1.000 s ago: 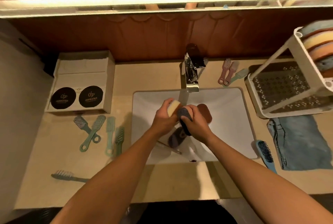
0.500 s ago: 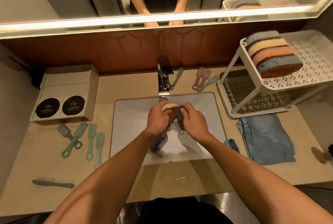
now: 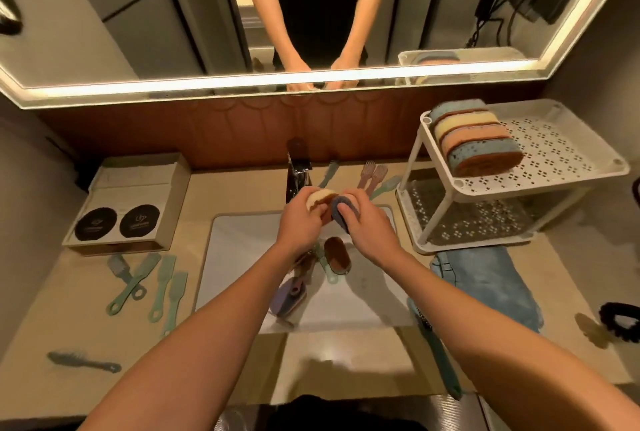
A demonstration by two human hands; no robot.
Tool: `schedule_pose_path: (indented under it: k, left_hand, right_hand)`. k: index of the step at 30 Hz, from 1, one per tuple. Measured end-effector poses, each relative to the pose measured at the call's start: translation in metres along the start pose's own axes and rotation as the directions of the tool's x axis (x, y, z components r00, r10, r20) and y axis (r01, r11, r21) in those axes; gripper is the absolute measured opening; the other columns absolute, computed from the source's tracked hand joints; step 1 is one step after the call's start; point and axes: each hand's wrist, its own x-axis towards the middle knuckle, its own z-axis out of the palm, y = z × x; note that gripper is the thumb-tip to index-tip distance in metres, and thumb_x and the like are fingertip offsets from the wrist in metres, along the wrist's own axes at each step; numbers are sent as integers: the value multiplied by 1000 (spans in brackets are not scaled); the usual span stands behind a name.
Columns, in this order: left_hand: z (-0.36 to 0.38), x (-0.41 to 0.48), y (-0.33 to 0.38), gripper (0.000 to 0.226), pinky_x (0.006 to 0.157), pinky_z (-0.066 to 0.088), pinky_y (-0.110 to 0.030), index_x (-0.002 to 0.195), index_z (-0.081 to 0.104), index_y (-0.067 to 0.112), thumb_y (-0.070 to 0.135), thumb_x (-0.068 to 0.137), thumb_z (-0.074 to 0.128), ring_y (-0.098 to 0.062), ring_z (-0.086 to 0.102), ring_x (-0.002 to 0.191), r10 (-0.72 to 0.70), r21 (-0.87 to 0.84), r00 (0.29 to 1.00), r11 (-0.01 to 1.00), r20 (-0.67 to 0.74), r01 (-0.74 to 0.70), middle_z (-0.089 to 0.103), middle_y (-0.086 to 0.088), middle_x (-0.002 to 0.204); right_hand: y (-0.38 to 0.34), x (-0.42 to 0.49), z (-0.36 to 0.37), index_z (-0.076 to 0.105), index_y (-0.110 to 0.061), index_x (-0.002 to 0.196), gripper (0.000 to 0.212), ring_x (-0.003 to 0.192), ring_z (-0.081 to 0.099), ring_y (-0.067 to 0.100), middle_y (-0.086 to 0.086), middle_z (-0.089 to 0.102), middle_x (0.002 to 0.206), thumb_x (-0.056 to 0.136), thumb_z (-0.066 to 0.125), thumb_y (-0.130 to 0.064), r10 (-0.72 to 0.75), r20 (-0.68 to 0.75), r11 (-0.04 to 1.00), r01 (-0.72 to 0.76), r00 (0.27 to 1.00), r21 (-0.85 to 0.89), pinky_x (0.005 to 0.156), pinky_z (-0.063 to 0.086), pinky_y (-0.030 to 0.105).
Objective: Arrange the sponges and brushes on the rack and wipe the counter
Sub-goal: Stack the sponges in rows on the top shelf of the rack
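My left hand (image 3: 300, 219) grips a cream and brown sponge (image 3: 321, 198) above the back of the white sink (image 3: 235, 257). Beside it, my right hand (image 3: 369, 222) grips a grey-blue sponge (image 3: 338, 209); the two sponges touch. In the basin lie a brown sponge (image 3: 337, 255), a purple sponge (image 3: 289, 299) and a green brush (image 3: 325, 266). Several sponges (image 3: 474, 139) stand in a row on the top shelf of the white rack (image 3: 561, 167) at the right. Green brushes (image 3: 152, 285) lie left of the sink, pink and green ones (image 3: 375, 176) behind it.
A blue cloth (image 3: 485, 288) lies on the counter in front of the rack. A teal brush (image 3: 434, 344) lies at the sink's right edge, a grey brush (image 3: 83, 361) at the front left. A cardboard box (image 3: 128, 202) sits at the back left. The tap (image 3: 297, 171) stands behind my hands.
Both hands have lifted their sponges from inside the basin up toward the tap. The view has tilted up, bringing the rack's top shelf and the mirror into sight.
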Motion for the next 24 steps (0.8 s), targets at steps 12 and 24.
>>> schedule_pose_path:
  k: [12,24]
  left_hand:
    - [-1,15,88,42,69,57,-43,97,45,33,41,76,80,-20,63,85,164,25,985,986,-45,-163,58,0,98]
    - [36,31,176,39,75,48,-16,120,55,22,36,88,75,-7,57,100,363,-14,930,931,-51,-364,57,8,111]
  right_hand:
    - [-34,9,-112,37,-24,107,32,87,63,20,0,57,100,93,62,-38,-120,-128,992,115,985,-46,71,53,40]
    - [18,4,-227,52,-34,140,46,104,59,13,-7,65,119,98,52,-52,-312,-325,917,193,893,-350,81,52,34]
